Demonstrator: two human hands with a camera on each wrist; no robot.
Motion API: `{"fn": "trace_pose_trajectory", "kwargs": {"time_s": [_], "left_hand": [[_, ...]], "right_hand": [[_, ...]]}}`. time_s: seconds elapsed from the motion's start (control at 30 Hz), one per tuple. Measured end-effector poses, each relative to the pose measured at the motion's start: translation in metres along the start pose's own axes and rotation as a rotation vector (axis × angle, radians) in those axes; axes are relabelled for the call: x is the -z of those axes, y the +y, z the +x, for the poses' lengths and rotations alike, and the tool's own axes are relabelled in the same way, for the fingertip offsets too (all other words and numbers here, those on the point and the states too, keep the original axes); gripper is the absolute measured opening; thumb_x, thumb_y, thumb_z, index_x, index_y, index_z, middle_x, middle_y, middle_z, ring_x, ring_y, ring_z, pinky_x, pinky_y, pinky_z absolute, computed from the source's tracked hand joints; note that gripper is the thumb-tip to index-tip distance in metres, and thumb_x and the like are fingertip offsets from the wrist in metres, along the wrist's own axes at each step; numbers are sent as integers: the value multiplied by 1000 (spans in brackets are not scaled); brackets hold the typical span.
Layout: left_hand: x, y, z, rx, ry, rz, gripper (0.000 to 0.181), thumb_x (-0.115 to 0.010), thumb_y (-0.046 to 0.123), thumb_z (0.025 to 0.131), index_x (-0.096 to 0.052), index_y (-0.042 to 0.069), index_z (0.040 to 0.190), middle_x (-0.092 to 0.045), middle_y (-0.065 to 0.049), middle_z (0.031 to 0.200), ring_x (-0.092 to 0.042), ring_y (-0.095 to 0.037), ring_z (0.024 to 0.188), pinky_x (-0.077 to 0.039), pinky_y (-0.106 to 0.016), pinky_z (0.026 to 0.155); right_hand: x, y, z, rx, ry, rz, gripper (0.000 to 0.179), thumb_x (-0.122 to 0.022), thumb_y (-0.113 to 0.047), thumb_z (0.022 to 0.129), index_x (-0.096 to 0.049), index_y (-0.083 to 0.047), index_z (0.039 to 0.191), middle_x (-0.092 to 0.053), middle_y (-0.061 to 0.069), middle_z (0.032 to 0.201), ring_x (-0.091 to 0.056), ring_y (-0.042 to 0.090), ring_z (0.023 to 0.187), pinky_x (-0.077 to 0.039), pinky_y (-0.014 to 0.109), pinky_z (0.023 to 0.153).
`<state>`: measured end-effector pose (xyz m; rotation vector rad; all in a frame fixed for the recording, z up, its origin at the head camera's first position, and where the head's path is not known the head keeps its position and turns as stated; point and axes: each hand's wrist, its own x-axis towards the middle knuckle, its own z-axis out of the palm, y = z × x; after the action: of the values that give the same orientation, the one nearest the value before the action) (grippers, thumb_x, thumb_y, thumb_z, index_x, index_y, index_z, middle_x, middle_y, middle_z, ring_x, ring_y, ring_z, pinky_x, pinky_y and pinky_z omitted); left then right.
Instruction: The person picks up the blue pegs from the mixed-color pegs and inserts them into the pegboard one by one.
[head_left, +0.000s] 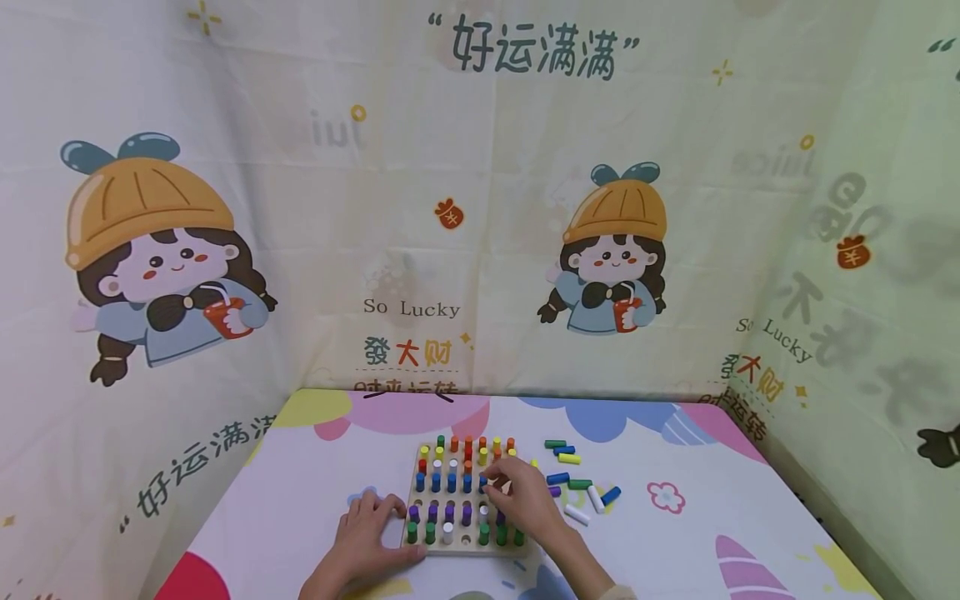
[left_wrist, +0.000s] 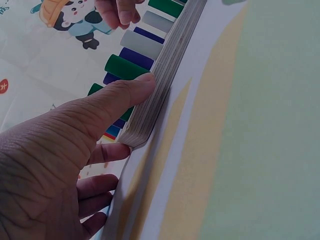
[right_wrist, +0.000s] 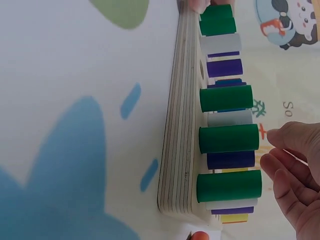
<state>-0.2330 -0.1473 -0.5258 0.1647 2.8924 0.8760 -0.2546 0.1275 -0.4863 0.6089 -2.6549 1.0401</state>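
A pale wooden pegboard [head_left: 442, 546] stands on the table with rows of coloured pegs upright in it. My left hand [head_left: 365, 533] grips its near left corner. In the left wrist view the left thumb [left_wrist: 142, 86] lies on the board's front edge, and the index finger [left_wrist: 111, 152] is at its side. My right hand [head_left: 525, 496] is over the board's right half, fingertips beside a blue peg [head_left: 483, 482] in the blue row. The right wrist view shows the right thumb [right_wrist: 290, 135] and index finger apart beyond green pegs [right_wrist: 229, 138], with no peg visible between them.
Loose pegs lie right of the board, among them a yellow peg [head_left: 570, 458], a green peg [head_left: 580, 484], a blue peg [head_left: 611, 495] and a white peg [head_left: 577, 515]. The front row has a bare hole [head_left: 466, 540]. Printed cloth walls [head_left: 480, 250] stand behind the patterned table [head_left: 660, 550].
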Motion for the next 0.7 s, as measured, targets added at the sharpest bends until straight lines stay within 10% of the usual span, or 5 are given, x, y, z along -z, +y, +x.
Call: {"fn": "trace_pose_trajectory", "kwargs": {"time_s": [0.7], "left_hand": [[0, 1, -1, -4, 8, 7, 61, -85, 64, 69, -61, 24, 108, -42, -7, 105, -38, -31, 105, -35, -55, 91]], "right_hand": [[24, 19, -31, -69, 56, -28, 13, -77, -10, 90, -73, -10, 102, -69, -4, 95, -63, 6, 81, -49, 21, 65]]}}
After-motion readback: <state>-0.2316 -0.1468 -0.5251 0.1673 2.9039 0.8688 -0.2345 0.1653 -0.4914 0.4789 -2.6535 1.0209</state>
